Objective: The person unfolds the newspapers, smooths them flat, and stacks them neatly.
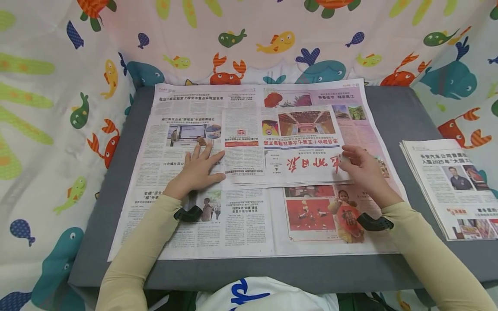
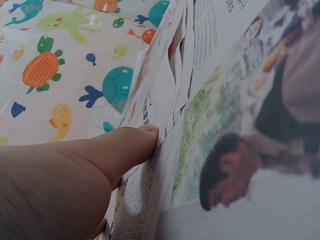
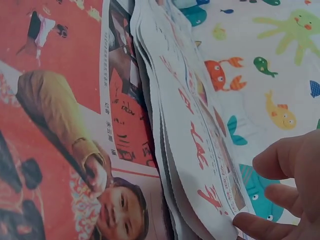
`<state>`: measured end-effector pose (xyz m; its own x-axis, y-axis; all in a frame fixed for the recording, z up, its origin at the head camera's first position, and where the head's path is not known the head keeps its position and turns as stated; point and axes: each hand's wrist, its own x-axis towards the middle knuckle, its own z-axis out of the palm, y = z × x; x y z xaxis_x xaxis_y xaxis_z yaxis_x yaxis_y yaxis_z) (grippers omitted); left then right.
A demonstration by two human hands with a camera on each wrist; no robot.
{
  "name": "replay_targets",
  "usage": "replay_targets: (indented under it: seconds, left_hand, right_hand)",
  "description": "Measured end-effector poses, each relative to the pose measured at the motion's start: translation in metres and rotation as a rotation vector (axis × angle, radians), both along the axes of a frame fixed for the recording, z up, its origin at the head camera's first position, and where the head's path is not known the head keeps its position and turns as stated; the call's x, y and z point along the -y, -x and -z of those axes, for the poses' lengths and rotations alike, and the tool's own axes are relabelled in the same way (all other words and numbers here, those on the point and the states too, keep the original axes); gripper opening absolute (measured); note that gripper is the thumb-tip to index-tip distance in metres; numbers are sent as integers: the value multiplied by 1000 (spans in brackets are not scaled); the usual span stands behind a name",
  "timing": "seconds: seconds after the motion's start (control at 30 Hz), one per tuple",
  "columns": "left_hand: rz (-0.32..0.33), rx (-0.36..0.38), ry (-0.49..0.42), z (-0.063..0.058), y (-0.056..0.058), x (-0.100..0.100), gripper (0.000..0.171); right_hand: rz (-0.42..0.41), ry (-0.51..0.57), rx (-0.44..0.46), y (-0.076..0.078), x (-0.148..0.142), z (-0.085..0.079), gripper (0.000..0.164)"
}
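Observation:
A folded newspaper [image 1: 303,160], its red masthead upside down, lies on a larger spread newspaper [image 1: 249,233]. My left hand [image 1: 198,170] rests with fingers spread beside the folded paper's left edge. In the left wrist view, the thumb of that hand [image 2: 65,180] lies straight against the layered sheets. My right hand [image 1: 363,175] is at the folded paper's right edge, near the masthead. In the right wrist view, the fingers of the right hand [image 3: 300,185] are loosely bent and apart, one fingertip right at the edge of the stacked layers [image 3: 200,180].
A stack of folded newspapers [image 1: 459,185] lies on the right side of the grey table [image 1: 218,274]. A sheet printed with sea animals [image 1: 264,17] hangs behind and around the table. The table's front edge runs close to the person's white shirt [image 1: 288,298].

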<state>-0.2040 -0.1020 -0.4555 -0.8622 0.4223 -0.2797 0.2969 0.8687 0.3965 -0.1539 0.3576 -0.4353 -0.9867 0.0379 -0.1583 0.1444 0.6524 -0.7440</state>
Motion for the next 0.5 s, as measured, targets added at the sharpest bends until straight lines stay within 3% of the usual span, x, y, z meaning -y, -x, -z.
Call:
replay_targets:
  seconds: [0.4,0.5]
  left_hand:
    - [-6,-8,-13,-1,0,-2,79]
    - [-10,-5,-22,-1,0,-1,80]
  right_hand:
    - [-99,-173,-23,-3,-2,3,51]
    - [-146,-248,-70,-2,-1,4,49]
